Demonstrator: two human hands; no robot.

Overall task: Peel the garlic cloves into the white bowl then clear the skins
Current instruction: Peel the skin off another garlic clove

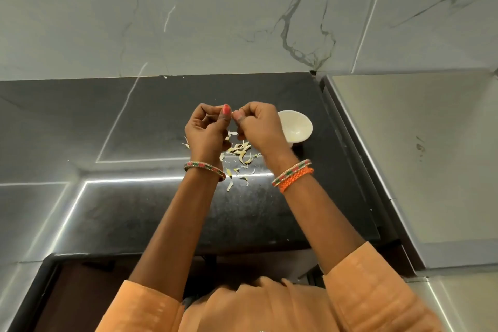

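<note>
My left hand [207, 129] and my right hand [258, 127] are raised together above the dark counter, fingers curled. Their thumbs and fingertips meet on a small pale garlic clove [234, 113], which is mostly hidden between them. Below the hands, a scatter of garlic skins [239, 156] lies on the counter. The white bowl [296, 127] stands just right of my right hand, partly hidden by it; the visible part of its inside looks bare.
The black stone counter [161, 210] runs to a marble wall [215, 21] behind. A steel surface [417, 156] borders the counter on the right. The counter's front edge lies near my orange sleeves [377, 291].
</note>
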